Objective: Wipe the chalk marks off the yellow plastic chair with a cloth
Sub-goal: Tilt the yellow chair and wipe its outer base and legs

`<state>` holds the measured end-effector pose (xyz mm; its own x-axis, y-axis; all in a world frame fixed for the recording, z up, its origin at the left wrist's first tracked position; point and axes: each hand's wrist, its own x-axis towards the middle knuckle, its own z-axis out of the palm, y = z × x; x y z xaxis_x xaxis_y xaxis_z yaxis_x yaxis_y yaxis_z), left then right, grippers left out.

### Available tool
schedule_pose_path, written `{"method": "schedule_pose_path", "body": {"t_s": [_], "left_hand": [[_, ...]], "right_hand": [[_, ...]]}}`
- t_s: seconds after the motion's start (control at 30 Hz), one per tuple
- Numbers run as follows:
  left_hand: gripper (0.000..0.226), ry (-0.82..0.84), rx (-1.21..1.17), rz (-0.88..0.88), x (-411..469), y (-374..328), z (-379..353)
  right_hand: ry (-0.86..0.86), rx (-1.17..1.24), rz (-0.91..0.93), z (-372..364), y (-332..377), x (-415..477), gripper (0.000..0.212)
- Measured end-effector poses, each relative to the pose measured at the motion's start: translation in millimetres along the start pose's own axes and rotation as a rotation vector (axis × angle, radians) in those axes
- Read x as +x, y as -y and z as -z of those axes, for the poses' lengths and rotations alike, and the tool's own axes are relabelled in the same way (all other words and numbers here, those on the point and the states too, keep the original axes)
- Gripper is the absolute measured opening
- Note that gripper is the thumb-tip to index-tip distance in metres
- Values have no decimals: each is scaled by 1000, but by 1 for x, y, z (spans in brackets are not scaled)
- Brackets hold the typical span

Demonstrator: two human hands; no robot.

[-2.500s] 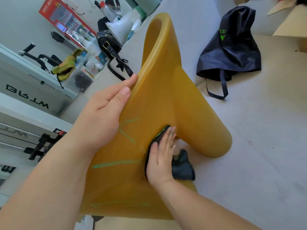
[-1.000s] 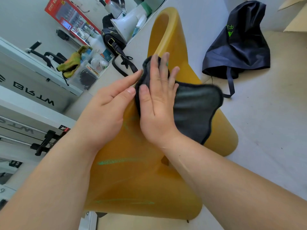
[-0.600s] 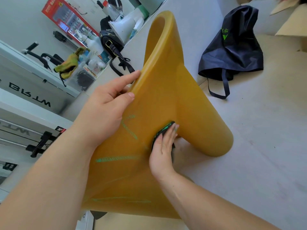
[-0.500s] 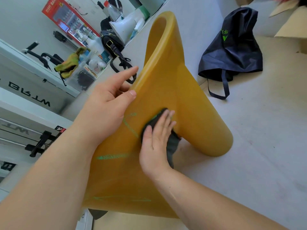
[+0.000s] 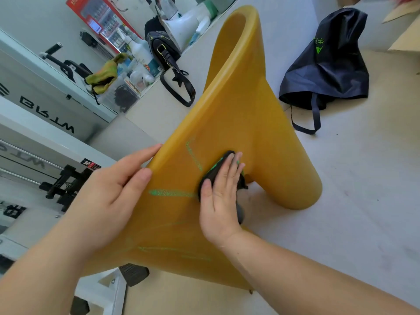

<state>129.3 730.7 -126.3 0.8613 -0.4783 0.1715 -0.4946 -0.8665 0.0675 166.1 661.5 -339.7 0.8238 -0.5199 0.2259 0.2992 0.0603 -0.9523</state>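
The yellow plastic chair [image 5: 238,114] lies tipped on a pale surface, its broad side facing me. Green chalk marks cross it: a slanted line [image 5: 193,156], a thick bar [image 5: 172,193] and a faint lower line [image 5: 175,252]. My right hand [image 5: 221,196] presses flat, fingers straight, on a dark cloth [image 5: 210,172] stained green, just right of the thick bar. My left hand [image 5: 113,194] rests on the chair's left edge, thumb on the face and fingers over the rim.
A dark blue bag [image 5: 327,64] with straps lies at the back right. A black handbag [image 5: 166,53], a white megaphone [image 5: 181,26], bottles and a yellow-green rag [image 5: 102,76] crowd the ledge at the left. White machines stand further left.
My right hand with the cloth swept up to the chair's upper part a second ago, came back down, and now sits slightly lower and flatter beside the thick bar. My left hand slid down the edge.
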Motion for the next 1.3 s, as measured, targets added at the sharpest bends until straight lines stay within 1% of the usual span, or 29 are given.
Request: {"method": "schedule_pose_path", "body": {"t_s": [0.1,0.17,0.23,0.33,0.4,0.43,0.57,0.63,0.67,0.7,0.8,0.87,0.93,1.0,1.13,1.2,1.27,1.3], "left_hand": [[42,-46,89,-60,7,-12,-4],[45,-76,127,-87,14,-22,-7],[42,-98,120,-103,25,-37,-12],[42,-111,118,-131,55,-67,-20],[43,-89,146,-126,75,-83,-24],[44,-78,149,-118,82,-89,-25],[43,-60,126,-82,90,-97,-26],[43,-65,107,-72,89,-97,-26],[42,-66,91,-67,89,-96,-27],[42,-67,74,-61,88,-96,-27],[41,-75,20,-72,89,-94,-28],[40,-58,-92,-84,89,-92,-29],[39,-39,-220,-61,86,-94,-28],[40,-35,-246,-4,84,-95,-26],[40,-12,-232,52,82,-96,-24],[40,-4,-229,55,81,-97,-23],[39,-6,-221,52,79,-97,-23],[39,-9,-211,47,79,-97,-23]], "right_hand": [[21,47,16,3,24,1,67],[-36,70,111,15,46,22,65],[-105,88,187,31,64,51,61],[-159,119,176,58,70,92,59],[-159,135,110,71,58,110,58],[-152,146,48,74,48,114,57],[-96,240,-319,76,14,98,53],[-76,273,-436,71,12,78,54],[-71,272,-432,68,19,69,55],[-67,251,-375,66,30,61,55],[-48,164,-59,65,77,62,56],[-42,132,77,71,96,80,57],[-64,107,150,78,96,101,57],[-110,112,120,81,79,112,57],[-137,186,-150,69,38,91,51],[-129,203,-237,61,28,68,50],[-101,172,-225,51,34,40,51],[-87,144,-170,48,42,29,52]]}}
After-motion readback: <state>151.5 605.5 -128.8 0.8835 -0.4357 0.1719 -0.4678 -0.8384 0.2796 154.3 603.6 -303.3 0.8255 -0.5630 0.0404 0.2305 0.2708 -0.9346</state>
